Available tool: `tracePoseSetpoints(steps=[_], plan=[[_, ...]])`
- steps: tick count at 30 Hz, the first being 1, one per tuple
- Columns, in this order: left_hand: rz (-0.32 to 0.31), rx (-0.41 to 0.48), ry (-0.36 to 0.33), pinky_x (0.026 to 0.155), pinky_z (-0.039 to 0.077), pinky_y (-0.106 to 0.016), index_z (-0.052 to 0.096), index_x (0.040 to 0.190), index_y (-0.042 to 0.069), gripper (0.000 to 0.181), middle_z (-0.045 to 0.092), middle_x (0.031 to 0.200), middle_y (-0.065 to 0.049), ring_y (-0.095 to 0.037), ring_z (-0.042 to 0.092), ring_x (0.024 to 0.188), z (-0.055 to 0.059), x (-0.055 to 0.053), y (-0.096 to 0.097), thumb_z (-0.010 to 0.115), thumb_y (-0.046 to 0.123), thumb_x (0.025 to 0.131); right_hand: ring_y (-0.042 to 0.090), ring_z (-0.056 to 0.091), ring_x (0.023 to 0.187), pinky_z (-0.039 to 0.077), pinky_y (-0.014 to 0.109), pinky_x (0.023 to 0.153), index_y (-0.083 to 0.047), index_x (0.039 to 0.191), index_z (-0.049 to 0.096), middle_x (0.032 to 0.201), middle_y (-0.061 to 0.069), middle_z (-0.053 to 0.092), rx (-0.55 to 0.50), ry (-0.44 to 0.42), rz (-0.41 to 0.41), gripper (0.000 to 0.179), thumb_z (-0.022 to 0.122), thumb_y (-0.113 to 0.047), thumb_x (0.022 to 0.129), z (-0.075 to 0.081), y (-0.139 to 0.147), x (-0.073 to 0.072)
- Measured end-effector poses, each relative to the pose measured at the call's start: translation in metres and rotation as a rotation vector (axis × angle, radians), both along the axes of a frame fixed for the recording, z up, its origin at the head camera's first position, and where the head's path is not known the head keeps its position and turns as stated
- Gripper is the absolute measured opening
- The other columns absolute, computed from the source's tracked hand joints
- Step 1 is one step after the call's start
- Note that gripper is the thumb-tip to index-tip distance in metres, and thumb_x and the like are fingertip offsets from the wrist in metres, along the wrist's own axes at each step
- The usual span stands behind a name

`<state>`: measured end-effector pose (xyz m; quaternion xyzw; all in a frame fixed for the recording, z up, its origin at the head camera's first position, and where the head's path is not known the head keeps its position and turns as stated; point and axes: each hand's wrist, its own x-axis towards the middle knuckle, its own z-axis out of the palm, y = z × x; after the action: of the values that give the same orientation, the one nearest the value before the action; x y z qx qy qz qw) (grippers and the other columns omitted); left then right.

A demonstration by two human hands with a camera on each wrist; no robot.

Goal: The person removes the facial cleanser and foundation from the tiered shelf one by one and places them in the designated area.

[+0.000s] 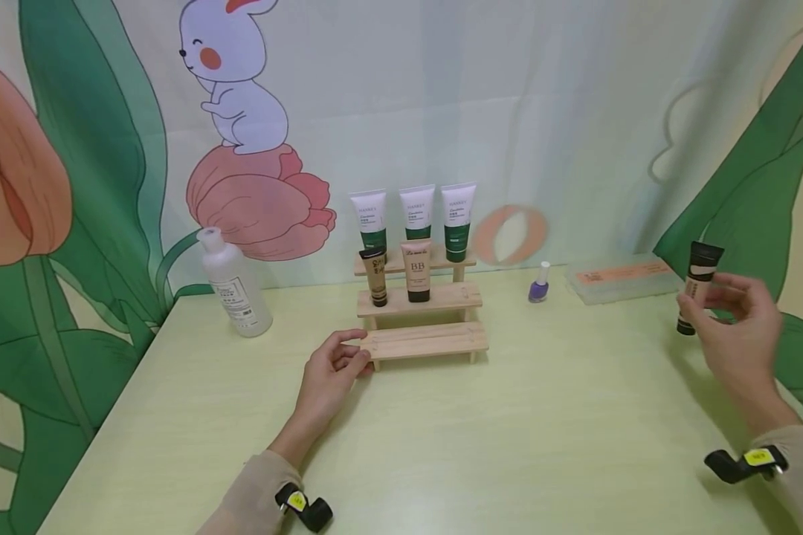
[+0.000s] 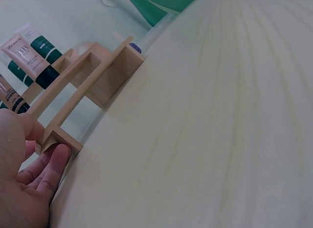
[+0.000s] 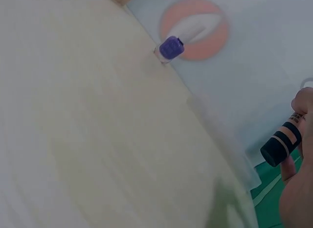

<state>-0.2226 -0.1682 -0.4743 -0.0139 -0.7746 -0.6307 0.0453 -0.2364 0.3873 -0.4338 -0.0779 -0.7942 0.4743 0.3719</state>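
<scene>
Beige sleeves (image 1: 250,494) nearest, black wrist device (image 1: 301,505) on each, reaching over the tabletop (image 1: 508,431). Left hand's grip (image 1: 331,365) pinches left end of lowest step on the wooden stand (image 1: 424,342); stand sits near middle of tabletop's back edge. Right hand's grip (image 1: 743,327) pinches a small black-and-tan tube (image 1: 700,281), cap end down, held up off the tabletop near its back right corner. Stand's middle step: gold-and-black tube (image 1: 376,279), pink tube (image 1: 418,271) just beside it, both upright. Top step: three white-and-green tubes (image 1: 458,223) in a row. White bottle (image 1: 234,290) upright near back left corner. Purple nail polish (image 1: 538,288) upright by back edge, right of stand. Clear plastic box (image 1: 622,279) lies along back edge, between polish and right hand. Printed curtain (image 1: 408,141) behind.
</scene>
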Motion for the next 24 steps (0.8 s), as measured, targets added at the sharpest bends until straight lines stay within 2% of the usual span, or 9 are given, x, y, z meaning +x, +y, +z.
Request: tracePoseSetpoints(steps=[8, 17, 21, 24], plan=[[0.000, -0.006, 0.002, 0.075, 0.060, -0.023, 0.071, 0.140, 0.014, 0.033, 0.079, 0.106, -0.013, -0.023, 0.081, 0.092, 0.000, 0.001, 0.001, 0.073, 0.008, 0.108, -0.004, 0.059, 0.094, 0.047, 0.002, 0.077, -0.009, 0.145, 0.069, 0.104, -0.020, 0.060, 0.007, -0.067, -0.018, 0.050, 0.085, -0.011, 0.098, -0.026, 0.018, 0.004], [0.001, -0.008, -0.001, 0.080, 0.062, -0.024, 0.071, 0.140, 0.015, 0.032, 0.080, 0.107, -0.014, -0.025, 0.081, 0.094, 0.002, 0.001, 0.001, 0.073, 0.008, 0.109, -0.006, 0.057, 0.093, 0.046, 0.001, 0.073, -0.006, 0.146, 0.070, 0.105, -0.025, 0.059, 0.003, -0.169, -0.040, 0.051, 0.085, -0.015, 0.098, -0.039, 0.024, 0.012], [0.000, -0.019, -0.001, 0.080, 0.061, -0.023, 0.071, 0.141, 0.016, 0.033, 0.080, 0.106, -0.013, -0.025, 0.081, 0.095, 0.003, 0.001, 0.001, 0.072, 0.009, 0.109, -0.008, 0.054, 0.092, 0.044, 0.002, 0.072, -0.004, 0.147, 0.069, 0.103, -0.025, 0.056, 0.056, -0.227, -0.047, 0.052, 0.084, -0.020, 0.100, -0.043, 0.025, 0.012], [0.006, -0.024, -0.004, 0.079, 0.061, -0.023, 0.071, 0.141, 0.016, 0.033, 0.080, 0.106, -0.013, -0.025, 0.081, 0.094, 0.003, 0.001, 0.000, 0.072, 0.009, 0.109, -0.008, 0.053, 0.091, 0.044, 0.003, 0.071, -0.002, 0.146, 0.068, 0.101, -0.025, 0.056, 0.095, -0.270, -0.021, 0.053, 0.084, -0.025, 0.101, -0.045, 0.025, 0.011]])
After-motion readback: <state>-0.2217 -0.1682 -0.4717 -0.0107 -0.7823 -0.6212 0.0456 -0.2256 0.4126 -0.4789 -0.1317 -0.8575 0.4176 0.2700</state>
